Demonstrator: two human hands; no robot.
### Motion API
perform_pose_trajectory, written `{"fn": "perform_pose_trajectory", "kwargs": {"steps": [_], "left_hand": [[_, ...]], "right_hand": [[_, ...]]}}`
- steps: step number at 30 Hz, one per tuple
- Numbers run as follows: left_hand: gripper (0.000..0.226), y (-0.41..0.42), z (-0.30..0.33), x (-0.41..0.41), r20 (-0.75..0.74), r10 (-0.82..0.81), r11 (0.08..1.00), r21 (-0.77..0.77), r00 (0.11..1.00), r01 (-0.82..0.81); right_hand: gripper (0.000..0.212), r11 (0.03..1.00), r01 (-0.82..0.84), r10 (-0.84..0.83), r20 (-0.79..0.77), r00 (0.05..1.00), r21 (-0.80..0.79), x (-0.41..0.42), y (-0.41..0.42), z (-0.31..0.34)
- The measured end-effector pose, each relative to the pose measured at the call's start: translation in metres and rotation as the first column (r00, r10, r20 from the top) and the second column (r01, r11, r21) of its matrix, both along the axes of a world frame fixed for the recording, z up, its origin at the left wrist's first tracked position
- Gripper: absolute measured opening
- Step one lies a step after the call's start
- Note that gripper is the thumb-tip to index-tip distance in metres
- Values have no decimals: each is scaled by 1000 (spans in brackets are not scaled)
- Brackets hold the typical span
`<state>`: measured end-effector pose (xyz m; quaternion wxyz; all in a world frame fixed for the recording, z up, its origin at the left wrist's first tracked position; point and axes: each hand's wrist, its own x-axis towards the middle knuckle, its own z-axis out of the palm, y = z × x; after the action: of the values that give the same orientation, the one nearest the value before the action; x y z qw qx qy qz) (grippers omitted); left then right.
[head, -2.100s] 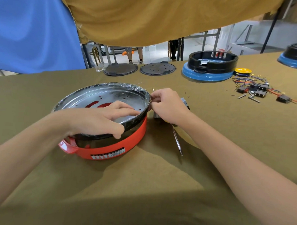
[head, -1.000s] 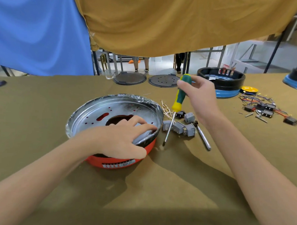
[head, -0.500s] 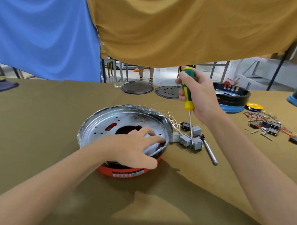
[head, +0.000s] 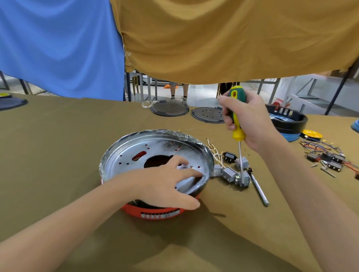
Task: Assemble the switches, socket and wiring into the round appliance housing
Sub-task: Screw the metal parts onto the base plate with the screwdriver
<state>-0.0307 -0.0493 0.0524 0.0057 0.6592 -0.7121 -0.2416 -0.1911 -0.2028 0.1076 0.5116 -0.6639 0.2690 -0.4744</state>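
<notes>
The round housing (head: pixel 133 154) has a silver metal top plate over a red base and sits mid-table. My left hand (head: pixel 164 182) grips its near right rim, fingers inside on the plate, thumb outside. My right hand (head: pixel 248 122) holds a green and yellow screwdriver (head: pixel 238 125) upright. Its tip comes down among several grey switches (head: pixel 229 174) lying right of the housing. A black socket (head: pixel 228 157) and brass-tipped wires (head: pixel 213 152) lie beside them.
A second screwdriver shaft (head: pixel 258 189) lies right of the switches. More wired switches (head: pixel 328 159) lie far right. Two dark round plates (head: pixel 169 109) and a black and blue housing (head: pixel 287 123) stand at the back. Blue and mustard cloths hang above.
My right hand left the housing rim, picked up the screwdriver and swung it upright over the grey switches. My left hand stays on the housing. The camera tilted up.
</notes>
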Motion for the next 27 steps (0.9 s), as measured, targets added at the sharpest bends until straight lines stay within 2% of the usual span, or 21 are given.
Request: {"fn": "perform_pose_trajectory", "kwargs": {"steps": [3, 5, 7, 9, 12, 15, 17, 21, 27], "left_hand": [[82, 1, -2, 3, -32, 62, 998, -3, 998, -62], [100, -1, -4, 6, -87, 151, 988, -15, 985, -152], [120, -7, -6, 7, -108, 242, 968, -39, 964, -248], [134, -16, -6, 7, -111, 308, 949, -43, 945, -314], [133, -27, -6, 7, -106, 366, 929, -10, 924, -369], [104, -39, -10, 9, -66, 426, 903, -24, 902, -428], [93, -47, -10, 10, -109, 495, 867, -7, 862, -499], [118, -60, -8, 9, -212, 583, 811, 98, 784, -577], [126, -63, -5, 8, -269, 623, 782, 188, 735, -594]], "right_hand": [[19, 998, 19, 1, -289, 957, 66, -6, -2, -15], [26, 989, 40, 32, -464, 885, 143, -9, 1, -32], [39, 980, 54, 71, -591, 804, 192, -10, 6, -48], [45, 971, 26, 138, -642, 754, 239, -9, 13, -60], [30, 928, -12, 224, -532, 817, 373, -3, 18, -68], [16, 902, -35, 238, -427, 873, 431, 0, 20, -66], [14, 895, -67, 252, -376, 892, 440, 2, 19, -63], [18, 891, -113, 273, -319, 908, 439, 4, 17, -58], [21, 873, -214, 342, -235, 910, 439, 2, 12, -63]]}}
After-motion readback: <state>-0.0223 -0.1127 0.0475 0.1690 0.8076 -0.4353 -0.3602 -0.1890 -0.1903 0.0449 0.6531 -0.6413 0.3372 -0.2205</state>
